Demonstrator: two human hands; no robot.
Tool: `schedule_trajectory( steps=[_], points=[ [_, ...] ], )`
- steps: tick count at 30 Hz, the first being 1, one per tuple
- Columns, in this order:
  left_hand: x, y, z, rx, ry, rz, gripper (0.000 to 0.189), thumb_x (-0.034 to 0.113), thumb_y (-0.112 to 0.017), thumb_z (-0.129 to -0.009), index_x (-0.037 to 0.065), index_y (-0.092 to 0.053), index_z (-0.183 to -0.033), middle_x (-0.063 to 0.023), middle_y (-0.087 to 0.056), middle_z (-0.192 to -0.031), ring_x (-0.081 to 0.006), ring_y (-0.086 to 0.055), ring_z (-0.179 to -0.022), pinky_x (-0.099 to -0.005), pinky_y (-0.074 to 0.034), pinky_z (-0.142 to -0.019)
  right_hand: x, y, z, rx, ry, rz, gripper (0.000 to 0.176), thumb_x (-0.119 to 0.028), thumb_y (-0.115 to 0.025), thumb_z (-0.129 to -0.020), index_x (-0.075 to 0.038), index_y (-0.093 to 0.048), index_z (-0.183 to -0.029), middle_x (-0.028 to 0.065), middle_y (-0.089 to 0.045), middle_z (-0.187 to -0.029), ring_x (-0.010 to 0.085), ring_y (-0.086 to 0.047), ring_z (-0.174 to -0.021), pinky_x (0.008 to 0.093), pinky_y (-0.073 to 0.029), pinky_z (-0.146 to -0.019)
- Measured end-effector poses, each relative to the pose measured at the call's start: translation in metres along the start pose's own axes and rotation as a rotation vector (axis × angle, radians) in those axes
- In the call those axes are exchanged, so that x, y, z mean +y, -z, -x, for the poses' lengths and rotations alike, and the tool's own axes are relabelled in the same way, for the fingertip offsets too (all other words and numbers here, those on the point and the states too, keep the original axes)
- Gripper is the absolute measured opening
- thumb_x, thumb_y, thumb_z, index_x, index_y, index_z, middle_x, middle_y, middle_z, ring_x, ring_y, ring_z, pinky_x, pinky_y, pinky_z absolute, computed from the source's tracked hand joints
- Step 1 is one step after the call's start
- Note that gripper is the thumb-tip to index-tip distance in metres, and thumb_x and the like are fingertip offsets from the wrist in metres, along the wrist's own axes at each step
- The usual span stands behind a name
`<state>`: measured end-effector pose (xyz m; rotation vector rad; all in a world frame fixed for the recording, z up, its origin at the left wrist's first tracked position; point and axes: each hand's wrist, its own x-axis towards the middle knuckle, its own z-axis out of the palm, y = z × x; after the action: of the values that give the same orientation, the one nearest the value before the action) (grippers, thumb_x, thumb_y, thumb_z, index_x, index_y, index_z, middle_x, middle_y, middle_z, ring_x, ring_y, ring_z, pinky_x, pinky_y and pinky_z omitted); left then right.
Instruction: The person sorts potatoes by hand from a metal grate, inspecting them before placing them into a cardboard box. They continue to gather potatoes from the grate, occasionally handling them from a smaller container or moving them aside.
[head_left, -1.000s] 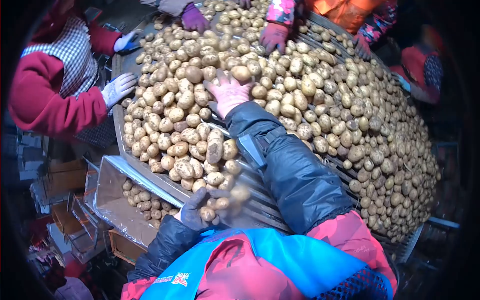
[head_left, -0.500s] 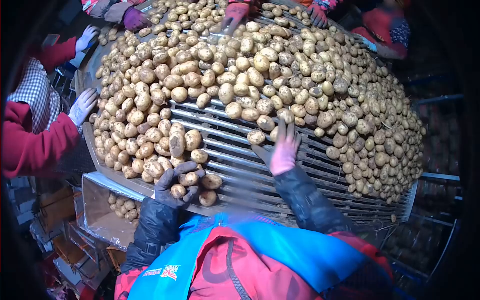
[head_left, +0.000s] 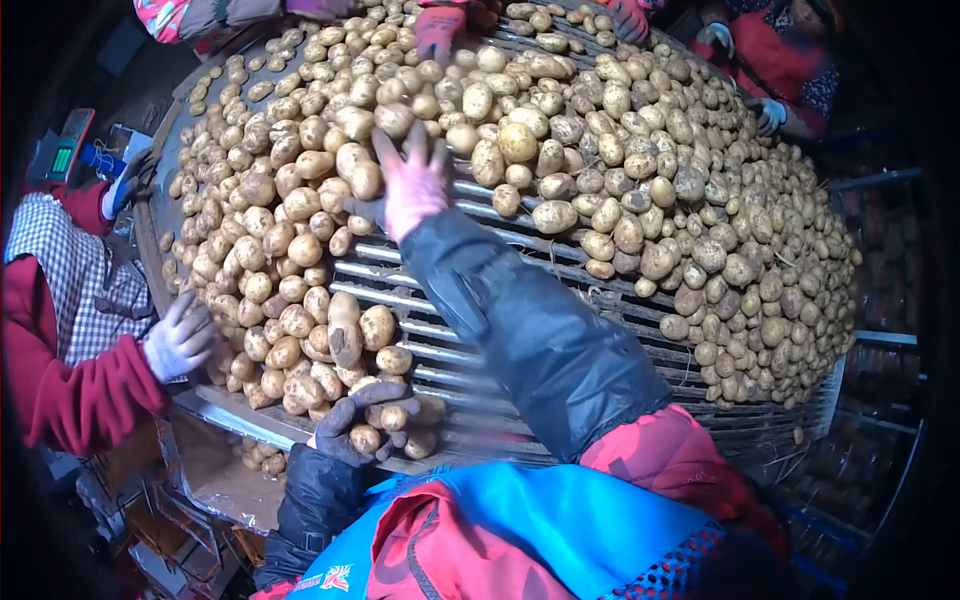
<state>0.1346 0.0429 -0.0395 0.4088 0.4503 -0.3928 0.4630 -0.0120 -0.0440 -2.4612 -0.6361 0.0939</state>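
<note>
Small round tan potatoes (head_left: 393,418) were grasped by grey-gloved L hand (head_left: 343,432); pink/grey-gloved R hand (head_left: 413,186) was spread, unclenched, at tan potato pile (head_left: 300,205). Red/white logo (head_left: 337,577) seen on bright-blue vest (head_left: 560,515), txt illegible.

One potato heap (head_left: 700,190) lies at twelve o'clock; one plastic-lined box (head_left: 215,465), eight; one checked apron (head_left: 75,290), nine; one lit display (head_left: 64,158), ten.

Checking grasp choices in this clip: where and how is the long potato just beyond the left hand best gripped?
Probably around its middle, from above, with fingers across its narrow width. The long potato lies lengthwise toward the wearer, its upper surface exposed, while other potatoes crowd its long sides.
</note>
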Motion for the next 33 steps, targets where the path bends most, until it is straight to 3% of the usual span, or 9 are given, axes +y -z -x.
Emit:
schedule_trajectory(
  steps=[4,6,9,14,17,22,26,30,33],
  points=[
    [0.000,-0.016,0.000,0.090,-0.055,-0.058,0.080,0.058,-0.061,-0.090,-0.001,-0.048,-0.143,-0.0227,-0.064,-0.128,-0.0256,-0.069,-0.087,-0.0292,-0.055,-0.064,-0.002,0.013,-0.049,-0.274,0.084,0.000,0.107,-0.064,-0.084,-0.065,-0.027,-0.037,-0.154,0.0284,-0.018,-0.162,0.0608,-0.019,-0.144,0.0624,-0.029,-0.117],
    [0.002,-0.019,0.001,0.096,-0.031,-0.032,0.079,0.057,-0.061,-0.090,0.000,-0.049,-0.143,-0.0223,-0.064,-0.127,-0.0257,-0.068,-0.087,-0.0322,-0.056,-0.067,0.014,0.038,-0.071,-0.532,0.225,-0.022,0.104,-0.065,-0.079,-0.071,-0.017,-0.039,-0.154,0.0278,-0.030,-0.159,0.0484,-0.038,-0.142,0.0536,-0.037,-0.115],
    [0.000,-0.018,-0.001,0.096,-0.067,-0.026,0.081,0.058,-0.062,-0.089,0.001,-0.048,-0.144,-0.0224,-0.064,-0.129,-0.0261,-0.068,-0.089,-0.0347,-0.057,-0.069,0.040,0.099,-0.088,-0.285,0.349,0.001,0.072,-0.055,-0.071,-0.087,-0.012,-0.054,-0.143,0.0230,-0.063,-0.132,0.0358,-0.060,-0.124,0.0428,-0.046,-0.107],
    [0.006,-0.018,0.001,-0.035,-0.044,-0.047,0.078,0.056,-0.054,-0.095,-0.003,-0.043,-0.146,-0.0204,-0.063,-0.132,-0.0243,-0.069,-0.090,-0.0285,-0.054,-0.069,0.218,0.129,-0.135,-0.095,0.064,0.267,0.071,-0.066,-0.063,-0.087,-0.013,-0.063,-0.135,0.0249,-0.063,-0.131,0.0366,-0.060,-0.123,0.0429,-0.047,-0.106],
    [0.005,-0.034,0.003,0.082,-0.067,-0.217,0.065,0.046,-0.041,-0.102,-0.001,-0.044,-0.146,-0.0188,-0.064,-0.131,-0.0200,-0.068,-0.088,-0.0241,-0.050,-0.063,0.159,0.137,-0.090,-0.263,-0.025,0.437,0.077,-0.077,-0.060,-0.081,-0.025,-0.062,-0.138,0.0218,-0.043,-0.152,0.0396,-0.046,-0.138,0.0468,-0.035,-0.117],
    [0.002,-0.029,-0.001,0.042,-0.045,-0.059,0.070,0.050,-0.049,-0.099,-0.002,-0.044,-0.146,-0.0211,-0.063,-0.131,-0.0216,-0.070,-0.086,-0.0261,-0.051,-0.057,0.103,0.123,-0.039,-0.438,-0.061,0.309,0.081,-0.079,-0.060,-0.080,-0.025,-0.059,-0.141,0.0151,-0.047,-0.150,0.0394,-0.049,-0.135,0.0513,-0.043,-0.109],
    [0.000,-0.030,-0.002,0.063,-0.103,-0.123,0.081,0.060,-0.058,-0.093,-0.002,-0.045,-0.145,-0.0226,-0.064,-0.128,-0.0197,-0.069,-0.084,-0.0232,-0.050,-0.054,0.026,0.119,0.054,-0.507,0.198,0.593,0.079,-0.076,-0.058,-0.083,-0.024,-0.055,-0.143,0.0191,-0.036,-0.156,0.0404,-0.043,-0.139,0.0624,-0.036,-0.109],
    [-0.004,-0.021,-0.002,0.067,-0.109,-0.146,0.081,0.061,-0.057,-0.093,-0.001,-0.046,-0.144,-0.0202,-0.065,-0.128,-0.0181,-0.069,-0.085,-0.0224,-0.049,-0.054,0.033,0.065,0.134,-0.367,0.412,0.265,0.074,-0.060,-0.067,-0.083,-0.023,-0.050,-0.145,0.0222,-0.034,-0.152,0.0385,-0.039,-0.140,0.0677,-0.034,-0.107],
    [-0.002,-0.022,-0.002,0.045,-0.099,-0.110,0.076,0.059,-0.053,-0.095,0.001,-0.048,-0.143,-0.0177,-0.067,-0.126,-0.0170,-0.068,-0.083,-0.0214,-0.048,-0.054,0.030,0.095,0.155,-0.488,0.609,0.164,0.059,-0.043,-0.067,-0.088,-0.015,-0.055,-0.139,0.0229,-0.045,-0.146,0.0415,-0.048,-0.132,0.0547,-0.040,-0.109]
  ],
)
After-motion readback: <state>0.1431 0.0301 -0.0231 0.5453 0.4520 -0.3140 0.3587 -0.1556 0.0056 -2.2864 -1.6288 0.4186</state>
